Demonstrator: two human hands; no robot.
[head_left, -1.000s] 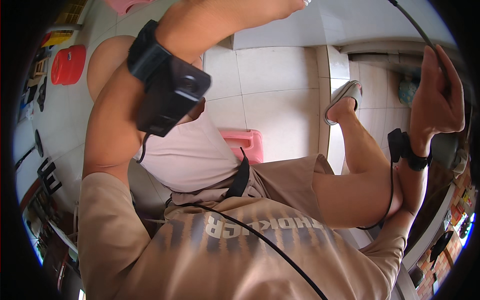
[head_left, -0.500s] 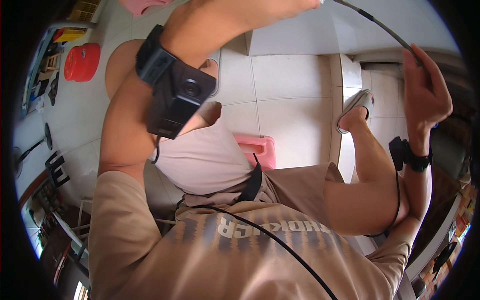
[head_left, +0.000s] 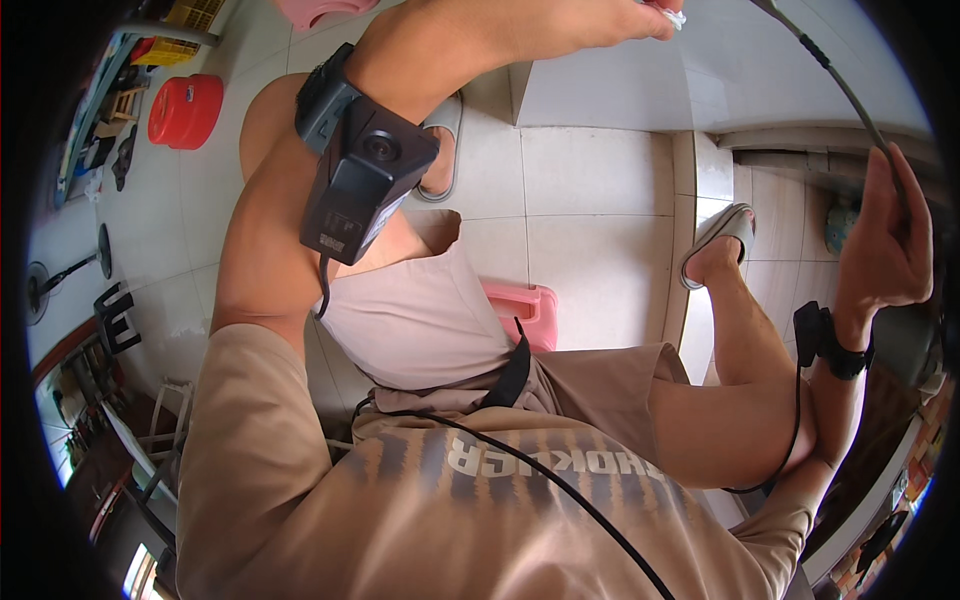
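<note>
Rod (head_left: 818, 54), slender, risked slipping through the light grip of the right hand (head_left: 885, 240); the left hand (head_left: 605, 22) seemingly pinched white material (head_left: 676, 19).

Thin rod (head_left: 815, 50) cropped above, white scrap (head_left: 678, 19) at left fingers (head_left: 652, 22) too small to tell

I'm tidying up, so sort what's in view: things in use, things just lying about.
Apparently in use:
thin dark rod, in the right hand
small white scrap, in the left hand

Apparently lying about:
red stool
yellow crate
</note>
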